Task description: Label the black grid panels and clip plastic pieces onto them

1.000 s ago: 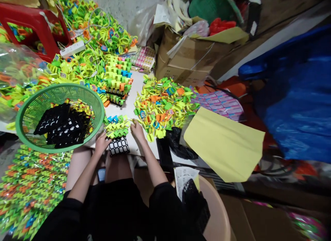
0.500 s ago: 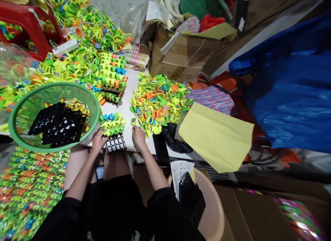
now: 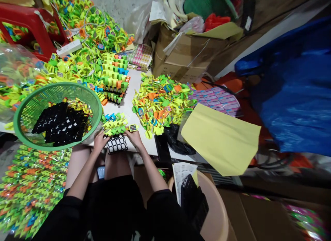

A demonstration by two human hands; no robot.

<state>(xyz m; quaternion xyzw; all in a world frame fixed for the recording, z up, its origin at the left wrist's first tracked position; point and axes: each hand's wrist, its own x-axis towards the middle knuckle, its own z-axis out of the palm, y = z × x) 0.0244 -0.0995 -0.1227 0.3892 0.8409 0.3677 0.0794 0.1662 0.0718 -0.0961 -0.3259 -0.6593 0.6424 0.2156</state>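
A black grid tray (image 3: 117,144) lies at the front edge of the white table, its near cells bare. Rows of yellow, green and blue toy watches (image 3: 113,124) stand in its far part. My left hand (image 3: 100,141) is closed on the tray's left edge. My right hand (image 3: 133,137) is at the tray's right side, fingers pinched on a yellow toy watch (image 3: 132,127) with a dark, gridded face. The fingertips are partly hidden by the watches. To the right lies a loose heap of toy watches (image 3: 160,104).
A green basket (image 3: 19,128) with black trays and small pieces stands left. Behind it are a stack of filled trays (image 3: 115,73) and a large watch pile (image 3: 74,63). Yellow card (image 3: 221,139) lies right; a cardboard box (image 3: 178,56) stands at the back. A pale tub (image 3: 217,210) sits below.
My right hand has moved left from beside the loose heap to the tray's right edge, bringing a yellow toy watch. My left hand stays on the tray. The view has shifted slightly.
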